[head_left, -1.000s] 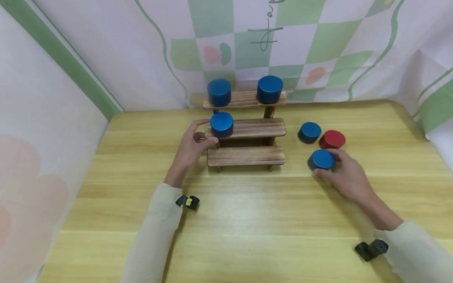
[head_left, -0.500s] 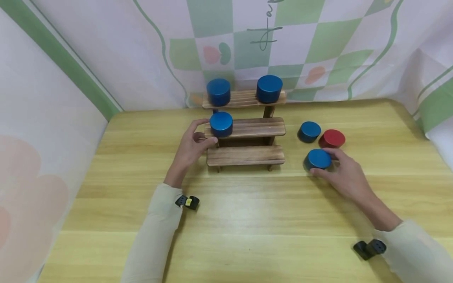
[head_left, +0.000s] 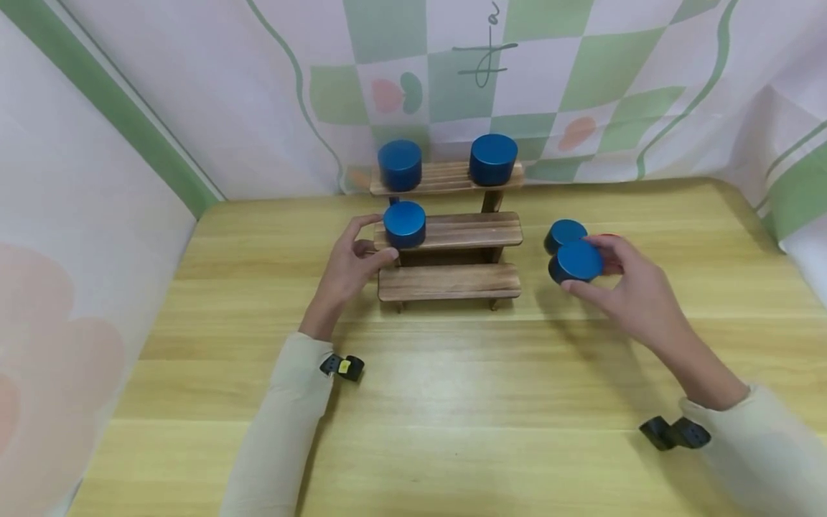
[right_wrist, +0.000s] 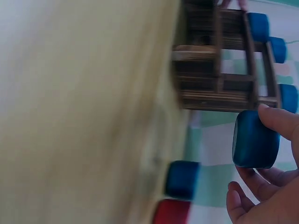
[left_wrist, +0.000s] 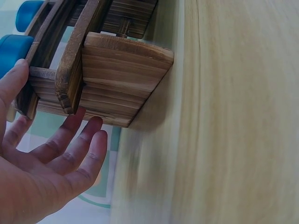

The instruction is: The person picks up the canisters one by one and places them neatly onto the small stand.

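A three-tier wooden stand (head_left: 452, 282) stands on the table. My left hand (head_left: 345, 269) grips the left end of its middle tier, thumb in front and index finger behind, close beside a blue cylinder (head_left: 405, 224); the other fingers (left_wrist: 77, 149) are spread loosely in the left wrist view. Two more blue cylinders sit on the top tier, one left (head_left: 400, 165) and one right (head_left: 493, 159). My right hand (head_left: 636, 291) holds another blue cylinder (right_wrist: 256, 140) above the table between thumb and fingers. Below it are a blue cylinder (head_left: 565, 235) and a red cylinder (right_wrist: 172, 212), mostly hidden in the head view.
The light wooden table (head_left: 420, 431) runs up to a patterned cloth (head_left: 526, 86) behind the stand. Another cloth (head_left: 77, 287) hangs along the left side. Black wrist cameras (head_left: 342, 367) are worn over the sleeves.
My right hand has lifted the blue cylinder off the table and moved it back and slightly left, now covering most of the red cylinder. My left hand has stayed at the stand.
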Tool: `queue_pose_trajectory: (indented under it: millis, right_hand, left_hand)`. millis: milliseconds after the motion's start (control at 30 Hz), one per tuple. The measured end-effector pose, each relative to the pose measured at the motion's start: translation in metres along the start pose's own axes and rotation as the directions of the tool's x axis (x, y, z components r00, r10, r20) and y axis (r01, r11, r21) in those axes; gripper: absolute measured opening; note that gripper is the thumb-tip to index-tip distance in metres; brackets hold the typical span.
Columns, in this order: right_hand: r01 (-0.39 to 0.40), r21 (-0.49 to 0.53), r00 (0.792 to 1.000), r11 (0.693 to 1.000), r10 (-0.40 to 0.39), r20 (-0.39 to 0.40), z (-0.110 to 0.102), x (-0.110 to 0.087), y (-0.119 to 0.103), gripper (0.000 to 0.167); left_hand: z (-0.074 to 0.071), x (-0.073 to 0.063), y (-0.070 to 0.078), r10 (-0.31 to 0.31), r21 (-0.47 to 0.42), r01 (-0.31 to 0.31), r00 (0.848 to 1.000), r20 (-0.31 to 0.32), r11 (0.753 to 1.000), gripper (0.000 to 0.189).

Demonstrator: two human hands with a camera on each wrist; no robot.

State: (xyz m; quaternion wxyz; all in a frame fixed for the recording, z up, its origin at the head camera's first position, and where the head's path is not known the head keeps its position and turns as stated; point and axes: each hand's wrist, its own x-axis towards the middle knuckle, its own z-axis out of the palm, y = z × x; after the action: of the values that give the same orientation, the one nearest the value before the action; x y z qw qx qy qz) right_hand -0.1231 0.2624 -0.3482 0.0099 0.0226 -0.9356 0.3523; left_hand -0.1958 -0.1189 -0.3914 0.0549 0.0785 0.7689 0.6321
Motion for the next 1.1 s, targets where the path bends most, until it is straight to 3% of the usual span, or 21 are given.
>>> queue_pose_trajectory:
  millis: [233, 400, 700, 1100]
  right_hand:
    - [0.069, 0.053, 0.996, 0.996, -0.066, -0.055, -0.010, 0.010, -0.028, 0.070]
    - [0.064, 0.034, 0.996, 0.997, -0.061, -0.067, -0.011, 0.016, -0.041, 0.070]
    - [0.041, 0.078, 0.998, 0.996, -0.037, -0.057, -0.008, 0.023, -0.053, 0.073]
    - [0.075, 0.106, 0.996, 0.991, -0.070, -0.055, -0.002, 0.031, -0.061, 0.074]
  left_hand:
    - [-0.001, 0.000, 0.001, 0.002, -0.004, -0.002, 1.000, -0.002, 1.000, 0.057]
    - [-0.001, 0.000, 0.001, -0.001, -0.009, 0.001, 1.000, -0.005, 1.000, 0.057]
    - [-0.001, -0.001, 0.000, 0.013, -0.003, -0.013, 1.000, -0.002, 1.000, 0.057]
    - [-0.001, -0.001, 0.000, 0.007, 0.017, -0.007, 1.000, -0.004, 1.000, 0.057]
